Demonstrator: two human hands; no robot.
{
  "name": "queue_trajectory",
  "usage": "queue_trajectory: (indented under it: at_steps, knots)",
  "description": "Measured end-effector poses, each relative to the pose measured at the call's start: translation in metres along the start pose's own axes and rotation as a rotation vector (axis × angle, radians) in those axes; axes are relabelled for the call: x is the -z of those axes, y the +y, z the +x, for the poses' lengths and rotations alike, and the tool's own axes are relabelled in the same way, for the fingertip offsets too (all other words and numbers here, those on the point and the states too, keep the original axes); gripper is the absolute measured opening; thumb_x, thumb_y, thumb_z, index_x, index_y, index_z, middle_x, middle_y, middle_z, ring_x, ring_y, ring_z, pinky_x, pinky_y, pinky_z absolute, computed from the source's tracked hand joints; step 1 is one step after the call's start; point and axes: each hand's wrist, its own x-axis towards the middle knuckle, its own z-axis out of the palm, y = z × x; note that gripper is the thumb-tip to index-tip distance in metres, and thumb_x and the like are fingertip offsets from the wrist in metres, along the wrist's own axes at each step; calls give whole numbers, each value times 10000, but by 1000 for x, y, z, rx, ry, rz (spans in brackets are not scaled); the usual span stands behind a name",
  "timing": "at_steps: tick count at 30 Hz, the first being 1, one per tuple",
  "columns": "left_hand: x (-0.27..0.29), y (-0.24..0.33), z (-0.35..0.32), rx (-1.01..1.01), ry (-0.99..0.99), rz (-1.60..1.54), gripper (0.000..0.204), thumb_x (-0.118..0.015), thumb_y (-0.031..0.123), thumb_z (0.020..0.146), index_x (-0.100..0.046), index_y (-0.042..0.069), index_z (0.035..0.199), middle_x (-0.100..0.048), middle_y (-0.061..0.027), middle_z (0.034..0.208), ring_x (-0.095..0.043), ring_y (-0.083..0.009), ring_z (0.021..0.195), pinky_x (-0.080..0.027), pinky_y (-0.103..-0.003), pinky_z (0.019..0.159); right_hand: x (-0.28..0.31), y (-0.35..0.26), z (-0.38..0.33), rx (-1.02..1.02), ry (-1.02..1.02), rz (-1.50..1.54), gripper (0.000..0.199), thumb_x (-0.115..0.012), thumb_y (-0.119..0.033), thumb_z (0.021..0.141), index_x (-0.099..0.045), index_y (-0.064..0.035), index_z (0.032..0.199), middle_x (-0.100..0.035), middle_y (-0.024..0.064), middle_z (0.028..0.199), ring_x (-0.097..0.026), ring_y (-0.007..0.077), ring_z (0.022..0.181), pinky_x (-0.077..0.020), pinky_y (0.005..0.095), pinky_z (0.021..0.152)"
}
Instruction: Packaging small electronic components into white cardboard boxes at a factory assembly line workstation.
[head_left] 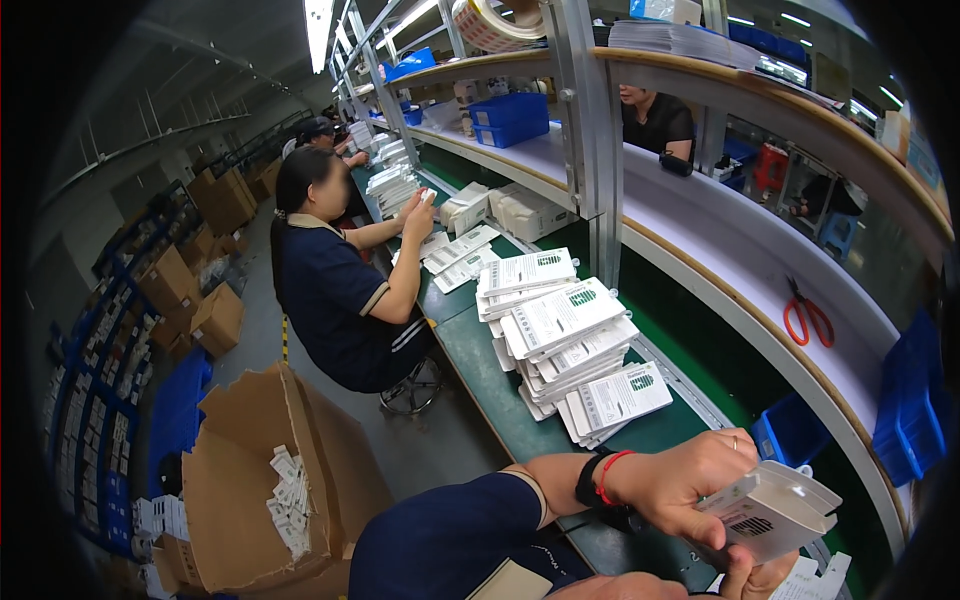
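A small white folding carton (775, 515) with green and dark print is between my hands, its end flaps standing open at the right. My left hand (690, 485), with a black wristband and a red cord at the wrist, is closed on its upper edge with the thumb against the printed face. From below, my right hand (755, 578) pinches the lower edge, partly cut off by the frame. Just beyond my left forearm, flat white cartons (570, 330) lie in a leaning stack on the green bench (475, 345). Another white carton piece (815, 580) lies below my right hand.
A seated co-worker (335, 275) handles a small white item along the bench. A big open cardboard box (230, 490) with white pieces stands at the left. Red-handled scissors (808, 318) lie on the shelf; blue bins (910, 390) are at its end. A metal post (590, 150) rises behind the stack.
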Motion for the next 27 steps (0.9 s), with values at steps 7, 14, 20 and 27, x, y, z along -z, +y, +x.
queue_trajectory:
  at_steps: [7, 14, 20, 27]
  knots:
    - [-12, 6, -3, 17, 98, -129, 465, -550, 473, 904, -555, 21, 794, -520, -95, 706, -500, -291, 641, -399, -400, 672, 1, -3, -3, -88, 41, 48, 244, -742, -97, 751, -680, 27, 952, -676, 183, 920, -656, 348, 817, -500, 408, 756]
    - [-11, 8, -4, 14, 90, -211, 380, -581, 381, 911, -563, 20, 795, -558, -89, 740, -514, -292, 653, -407, -398, 663, -5, -7, -4, -185, 89, 120, 247, -741, -100, 753, -679, 28, 955, -677, 183, 922, -656, 347, 821, -499, 408, 760]
    - [-11, 11, 2, 37, 103, -237, 363, -585, 369, 911, -557, 37, 768, -558, -56, 697, -516, -282, 645, -399, -387, 638, -9, -8, -7, -268, 124, 172, 249, -741, -102, 755, -679, 28, 958, -677, 183, 924, -656, 346, 825, -499, 408, 764]
    - [-10, 11, 3, 26, 121, -226, 358, -585, 359, 911, -546, 40, 754, -553, -57, 677, -514, -286, 628, -390, -385, 611, -10, -12, -7, -359, 171, 241, 251, -741, -105, 758, -679, 29, 961, -677, 183, 927, -656, 345, 829, -498, 408, 768]
